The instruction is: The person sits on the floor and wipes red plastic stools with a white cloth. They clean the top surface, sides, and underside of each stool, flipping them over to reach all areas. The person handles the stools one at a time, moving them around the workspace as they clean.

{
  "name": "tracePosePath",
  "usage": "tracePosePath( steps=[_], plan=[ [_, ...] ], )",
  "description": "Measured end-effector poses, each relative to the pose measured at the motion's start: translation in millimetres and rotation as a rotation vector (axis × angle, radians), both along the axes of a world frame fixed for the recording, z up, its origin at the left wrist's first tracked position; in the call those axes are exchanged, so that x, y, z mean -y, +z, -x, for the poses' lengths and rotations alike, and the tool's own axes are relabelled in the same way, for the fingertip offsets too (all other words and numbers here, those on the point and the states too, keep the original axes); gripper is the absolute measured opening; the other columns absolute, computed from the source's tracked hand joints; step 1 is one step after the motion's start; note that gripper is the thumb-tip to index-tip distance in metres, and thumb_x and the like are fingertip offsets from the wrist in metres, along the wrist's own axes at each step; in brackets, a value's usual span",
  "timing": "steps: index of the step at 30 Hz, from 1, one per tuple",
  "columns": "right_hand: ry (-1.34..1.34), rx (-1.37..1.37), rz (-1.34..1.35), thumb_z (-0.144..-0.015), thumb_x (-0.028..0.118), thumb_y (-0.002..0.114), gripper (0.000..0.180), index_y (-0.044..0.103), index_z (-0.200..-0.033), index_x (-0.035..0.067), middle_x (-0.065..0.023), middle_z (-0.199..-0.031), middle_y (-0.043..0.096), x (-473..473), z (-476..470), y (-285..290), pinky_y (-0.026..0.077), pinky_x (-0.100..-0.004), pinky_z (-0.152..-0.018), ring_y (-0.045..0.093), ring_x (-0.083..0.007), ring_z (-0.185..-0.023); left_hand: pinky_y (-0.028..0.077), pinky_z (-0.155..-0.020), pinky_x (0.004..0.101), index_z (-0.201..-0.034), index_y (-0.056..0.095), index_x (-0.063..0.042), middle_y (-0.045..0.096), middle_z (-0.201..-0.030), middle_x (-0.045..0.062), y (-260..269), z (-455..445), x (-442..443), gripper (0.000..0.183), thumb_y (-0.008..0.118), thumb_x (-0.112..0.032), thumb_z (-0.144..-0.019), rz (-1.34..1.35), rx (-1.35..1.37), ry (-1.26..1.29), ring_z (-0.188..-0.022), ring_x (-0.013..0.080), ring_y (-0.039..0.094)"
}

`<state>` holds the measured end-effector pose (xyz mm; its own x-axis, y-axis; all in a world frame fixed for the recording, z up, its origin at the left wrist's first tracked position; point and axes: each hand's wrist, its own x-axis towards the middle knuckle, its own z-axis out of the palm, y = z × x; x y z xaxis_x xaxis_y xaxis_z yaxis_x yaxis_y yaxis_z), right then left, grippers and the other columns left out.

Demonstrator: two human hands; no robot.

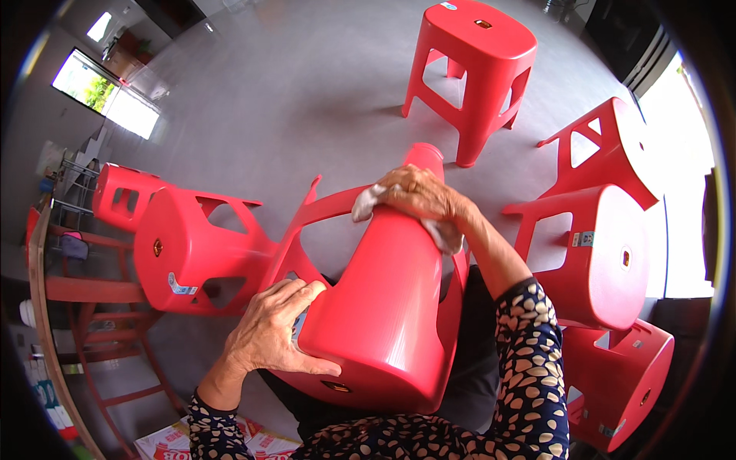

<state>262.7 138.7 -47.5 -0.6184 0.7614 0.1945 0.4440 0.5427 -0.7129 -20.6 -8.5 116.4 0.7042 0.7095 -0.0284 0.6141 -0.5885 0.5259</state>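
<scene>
A red plastic stool (379, 299) lies tilted across my lap, its seat towards me and one leg pointing away. My left hand (282, 328) grips the seat's left edge, thumb over the rim, partly covering a sticker there. A whitish cloth (445, 234) is pressed under my right hand (422, 192) against the upper part of that leg. Cloth shows on both sides of the fingers. The seat has a small dark and gold emblem (336, 386) near its middle.
One red stool (480, 34) stands upright ahead. Other red stools lie on their sides at left (167, 253) and right (618, 259). A reddish metal frame (95, 290) is at far left. A printed carton (167, 443) sits below on the grey floor (276, 86).
</scene>
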Motion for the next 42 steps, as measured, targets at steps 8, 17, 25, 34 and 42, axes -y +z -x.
tracePosePath(
  steps=[8,17,25,34,42],
  plan=[
    [-0.174,0.194,0.124,-0.091,0.025,0.052,0.031,0.069,-0.111,0.008,-0.0099,-0.123,0.062,-38.1,-17.6,-30.1,0.042,-0.0417,-0.100,0.053,-0.0309,-0.118,0.053,-0.076,0.0415,-0.115,0.054,0.008,0.064,-0.097,0.018,-0.7,-3.1,-3.8,0.099,0.087,-0.059,-0.050,-0.019,0.000,-0.019,-0.085,0.0337,0.063],
    [-0.170,-0.076,-0.062,-0.095,0.033,0.049,0.033,0.068,-0.111,0.010,-0.0116,-0.115,0.064,65.3,16.2,55.3,0.047,-0.0457,-0.090,0.056,-0.0347,-0.110,0.052,-0.078,0.0419,-0.114,0.054,0.006,0.063,-0.097,0.019,-6.0,-1.4,-0.5,0.094,0.088,-0.055,-0.051,-0.008,0.058,0.036,-0.088,0.0340,0.064],
    [0.120,-0.212,-0.220,-0.093,0.024,0.055,0.032,0.061,-0.119,0.006,-0.0132,-0.122,0.056,163.0,42.7,132.6,0.044,-0.0478,-0.093,0.049,-0.0337,-0.117,0.050,-0.086,0.0435,-0.111,0.062,-0.002,0.064,-0.106,0.016,-2.3,4.6,8.2,0.079,0.088,-0.050,-0.054,0.091,0.056,0.034,-0.095,0.0363,0.063],
    [-0.032,0.162,-0.249,-0.097,0.021,0.041,0.034,0.061,-0.122,0.009,-0.0105,-0.129,0.056,66.8,-3.0,53.0,0.036,-0.0435,-0.106,0.047,-0.0307,-0.124,0.050,-0.087,0.0432,-0.121,0.054,0.005,0.062,-0.108,0.020,-4.9,-6.3,3.8,0.097,0.082,-0.062,-0.056,0.001,0.013,0.069,-0.099,0.0353,0.061],
    [-0.216,0.023,0.156,-0.098,0.031,0.045,0.041,0.058,-0.127,0.005,-0.0144,-0.134,0.053,82.6,-29.9,38.9,0.033,-0.0401,-0.109,0.044,-0.0322,-0.128,0.034,-0.107,0.0405,-0.141,0.041,-0.001,0.045,-0.140,0.013,-78.2,74.1,37.5,0.078,0.051,-0.059,-0.090,0.265,0.683,0.878,-0.130,0.0261,0.041]
  ],
)
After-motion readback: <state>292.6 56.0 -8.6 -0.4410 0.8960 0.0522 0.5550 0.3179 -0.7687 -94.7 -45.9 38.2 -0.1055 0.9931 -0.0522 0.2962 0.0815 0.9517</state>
